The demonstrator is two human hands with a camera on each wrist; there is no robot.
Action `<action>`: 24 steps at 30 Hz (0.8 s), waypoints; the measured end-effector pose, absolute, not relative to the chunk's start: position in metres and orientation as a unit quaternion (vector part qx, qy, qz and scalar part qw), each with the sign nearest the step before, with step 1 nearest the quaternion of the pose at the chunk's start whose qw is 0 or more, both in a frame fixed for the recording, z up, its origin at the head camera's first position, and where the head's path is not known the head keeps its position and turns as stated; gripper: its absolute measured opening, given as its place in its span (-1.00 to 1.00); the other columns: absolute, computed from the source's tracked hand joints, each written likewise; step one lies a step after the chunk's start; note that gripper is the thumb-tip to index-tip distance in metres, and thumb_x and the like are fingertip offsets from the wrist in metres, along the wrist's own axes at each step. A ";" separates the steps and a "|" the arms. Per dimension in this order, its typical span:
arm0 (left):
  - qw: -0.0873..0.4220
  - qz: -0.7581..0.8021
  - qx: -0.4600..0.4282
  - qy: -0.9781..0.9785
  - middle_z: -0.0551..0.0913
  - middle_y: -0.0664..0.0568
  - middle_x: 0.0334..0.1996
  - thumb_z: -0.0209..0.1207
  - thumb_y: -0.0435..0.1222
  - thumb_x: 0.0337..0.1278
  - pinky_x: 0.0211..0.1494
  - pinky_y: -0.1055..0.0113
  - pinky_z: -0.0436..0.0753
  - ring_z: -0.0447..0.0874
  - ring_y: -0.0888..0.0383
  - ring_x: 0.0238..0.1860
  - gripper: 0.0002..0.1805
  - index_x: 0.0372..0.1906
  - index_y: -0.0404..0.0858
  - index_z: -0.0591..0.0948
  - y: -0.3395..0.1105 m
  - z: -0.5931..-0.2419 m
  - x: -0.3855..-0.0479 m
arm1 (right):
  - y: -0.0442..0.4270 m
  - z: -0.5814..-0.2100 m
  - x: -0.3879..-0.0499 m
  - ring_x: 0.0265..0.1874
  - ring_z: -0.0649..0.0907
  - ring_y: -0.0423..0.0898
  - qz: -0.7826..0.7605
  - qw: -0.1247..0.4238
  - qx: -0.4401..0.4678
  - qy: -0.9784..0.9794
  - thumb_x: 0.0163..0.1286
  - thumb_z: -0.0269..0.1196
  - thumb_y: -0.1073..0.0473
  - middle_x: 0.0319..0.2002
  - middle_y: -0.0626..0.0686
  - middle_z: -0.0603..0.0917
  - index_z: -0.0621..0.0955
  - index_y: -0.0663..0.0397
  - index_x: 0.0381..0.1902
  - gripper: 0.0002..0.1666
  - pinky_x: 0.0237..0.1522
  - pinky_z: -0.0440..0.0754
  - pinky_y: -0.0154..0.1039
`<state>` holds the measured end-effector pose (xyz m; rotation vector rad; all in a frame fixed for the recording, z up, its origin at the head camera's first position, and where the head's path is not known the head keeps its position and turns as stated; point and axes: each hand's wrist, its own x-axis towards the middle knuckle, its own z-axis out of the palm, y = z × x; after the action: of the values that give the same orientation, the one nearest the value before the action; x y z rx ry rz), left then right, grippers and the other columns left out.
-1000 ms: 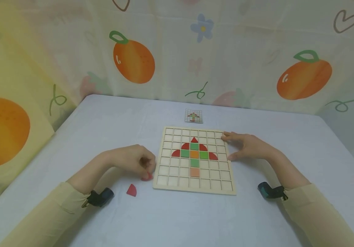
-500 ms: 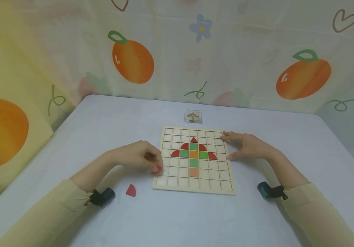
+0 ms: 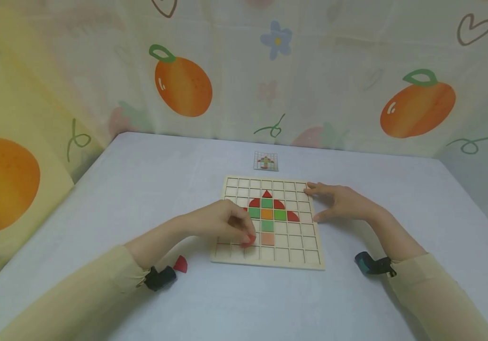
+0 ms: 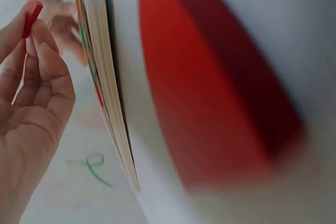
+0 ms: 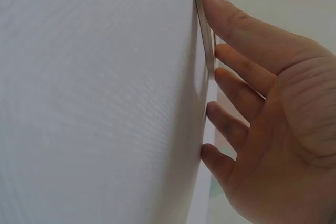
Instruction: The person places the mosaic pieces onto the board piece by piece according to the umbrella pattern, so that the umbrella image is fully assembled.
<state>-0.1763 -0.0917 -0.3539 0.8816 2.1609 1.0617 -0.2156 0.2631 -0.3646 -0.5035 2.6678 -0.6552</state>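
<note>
My left hand (image 3: pixel 222 221) pinches a red quarter-circle piece (image 3: pixel 249 240) between thumb and fingertips, above the lower part of a wooden grid board (image 3: pixel 299 255). In the left wrist view the pinched piece (image 4: pixel 33 18) is seen edge-on. On the board, green, orange and red pieces form an arrow-like figure, with an orange square (image 3: pixel 267 214) in the middle and a salmon square (image 3: pixel 267 238) at its lower end. The left hand covers part of a red piece at the figure's left. My right hand (image 3: pixel 346 202) rests its thumb and fingertips on the board's right edge, fingers fairly straight.
Another red quarter-circle piece (image 3: pixel 181 264) lies on the white table beside the left wrist camera (image 3: pixel 160 278), large and blurred in the left wrist view. Behind the board lies a small pattern card (image 3: pixel 266 161). A printed curtain (image 3: pixel 324 57) hangs at the table's far edge.
My left hand has lifted the red quarter-circle piece from beside the board's left edge and carried it rightward over the board. The right hand stays at the right edge.
</note>
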 end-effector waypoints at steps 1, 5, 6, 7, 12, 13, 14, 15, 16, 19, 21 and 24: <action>0.285 0.394 0.330 0.809 0.79 0.18 -0.29 0.33 -0.31 0.29 -0.02 0.39 0.64 0.68 0.25 -0.21 -0.89 -0.16 -0.08 0.81 -0.088 -0.355 -0.175 | 0.263 -0.364 -0.216 0.67 0.13 0.28 -0.231 0.173 -0.178 0.941 0.17 0.56 -0.15 0.65 0.06 0.25 0.44 -0.03 0.54 0.03 0.56 0.17 0.40; 0.278 0.370 0.328 0.824 0.78 0.22 -0.30 0.35 -0.26 0.30 -0.04 0.41 0.60 0.62 0.26 -0.20 -0.90 -0.15 -0.05 0.80 -0.070 -0.358 -0.171 | 0.263 -0.364 -0.216 0.66 0.14 0.27 -0.225 0.171 -0.178 0.942 0.18 0.55 -0.16 0.65 0.05 0.25 0.45 -0.05 0.53 0.01 0.56 0.17 0.40; 0.274 0.365 0.328 0.827 0.78 0.23 -0.30 0.36 -0.26 0.30 -0.05 0.41 0.59 0.61 0.27 -0.20 -0.90 -0.14 -0.05 0.80 -0.066 -0.358 -0.170 | 0.263 -0.364 -0.216 0.66 0.14 0.27 -0.225 0.171 -0.178 0.943 0.18 0.55 -0.15 0.65 0.06 0.25 0.45 -0.06 0.53 0.00 0.56 0.18 0.40; 0.271 0.363 0.327 0.830 0.79 0.23 -0.30 0.36 -0.26 0.30 -0.05 0.42 0.59 0.62 0.28 -0.21 -0.89 -0.13 -0.05 0.80 -0.063 -0.359 -0.170 | 0.264 -0.364 -0.216 0.66 0.14 0.28 -0.223 0.171 -0.179 0.943 0.19 0.55 -0.15 0.65 0.06 0.25 0.45 -0.05 0.53 0.00 0.55 0.18 0.41; 0.255 0.364 0.317 0.838 0.79 0.23 -0.31 0.34 -0.27 0.31 -0.06 0.42 0.61 0.66 0.31 -0.23 -0.88 -0.12 -0.05 0.79 -0.053 -0.361 -0.167 | 0.264 -0.366 -0.216 0.66 0.14 0.28 -0.221 0.171 -0.180 0.943 0.20 0.54 -0.16 0.65 0.08 0.25 0.45 -0.05 0.53 -0.01 0.54 0.17 0.44; 0.254 0.367 0.312 0.839 0.79 0.23 -0.32 0.34 -0.27 0.30 -0.06 0.41 0.61 0.66 0.31 -0.24 -0.89 -0.13 -0.04 0.79 -0.052 -0.361 -0.167 | 0.263 -0.367 -0.217 0.66 0.14 0.28 -0.221 0.171 -0.181 0.943 0.20 0.53 -0.16 0.65 0.09 0.25 0.45 -0.05 0.53 -0.01 0.54 0.17 0.44; 0.252 0.369 0.309 0.840 0.79 0.22 -0.33 0.34 -0.28 0.29 -0.07 0.40 0.60 0.66 0.31 -0.25 -0.90 -0.15 -0.05 0.78 -0.051 -0.361 -0.167 | 0.264 -0.367 -0.216 0.66 0.14 0.28 -0.221 0.171 -0.180 0.943 0.20 0.53 -0.16 0.65 0.09 0.25 0.45 -0.05 0.53 -0.01 0.54 0.17 0.45; 0.252 0.371 0.306 0.840 0.79 0.22 -0.34 0.35 -0.28 0.29 -0.08 0.40 0.60 0.66 0.30 -0.26 -0.90 -0.16 -0.05 0.78 -0.050 -0.361 -0.166 | 0.264 -0.367 -0.216 0.66 0.14 0.28 -0.221 0.171 -0.181 0.943 0.20 0.53 -0.16 0.65 0.09 0.25 0.45 -0.05 0.53 -0.01 0.54 0.16 0.45; 0.252 0.372 0.303 0.840 0.78 0.22 -0.35 0.35 -0.28 0.28 -0.09 0.40 0.60 0.67 0.30 -0.27 -0.91 -0.17 -0.05 0.78 -0.050 -0.362 -0.166 | 0.264 -0.367 -0.216 0.66 0.14 0.28 -0.222 0.172 -0.181 0.943 0.20 0.53 -0.16 0.65 0.09 0.25 0.44 -0.05 0.53 0.00 0.54 0.16 0.45; 0.252 0.373 0.300 0.841 0.78 0.21 -0.37 0.37 -0.30 0.26 -0.11 0.40 0.62 0.67 0.28 -0.29 -0.91 -0.19 -0.05 0.77 -0.049 -0.363 -0.165 | 0.264 -0.367 -0.216 0.66 0.14 0.28 -0.223 0.172 -0.182 0.942 0.20 0.54 -0.16 0.65 0.09 0.25 0.45 -0.04 0.53 0.00 0.54 0.16 0.44; 0.250 0.371 0.302 0.842 0.77 0.20 -0.38 0.36 -0.32 0.26 -0.12 0.40 0.63 0.68 0.28 -0.31 -0.91 -0.21 -0.06 0.77 -0.049 -0.365 -0.164 | 0.264 -0.366 -0.216 0.66 0.14 0.28 -0.225 0.171 -0.183 0.942 0.19 0.54 -0.16 0.65 0.09 0.25 0.45 -0.04 0.53 0.00 0.54 0.17 0.44; 0.244 0.365 0.309 0.844 0.76 0.20 -0.39 0.36 -0.34 0.26 -0.14 0.40 0.64 0.67 0.27 -0.32 -0.91 -0.23 -0.07 0.77 -0.048 -0.367 -0.163 | 0.264 -0.366 -0.216 0.66 0.15 0.28 -0.225 0.170 -0.184 0.942 0.19 0.54 -0.16 0.65 0.08 0.25 0.45 -0.04 0.53 0.00 0.54 0.18 0.43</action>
<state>-0.1632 -0.0483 -0.3669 0.8438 2.3040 0.9972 -0.2156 0.2636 -0.3664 -0.5232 2.6763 -0.6393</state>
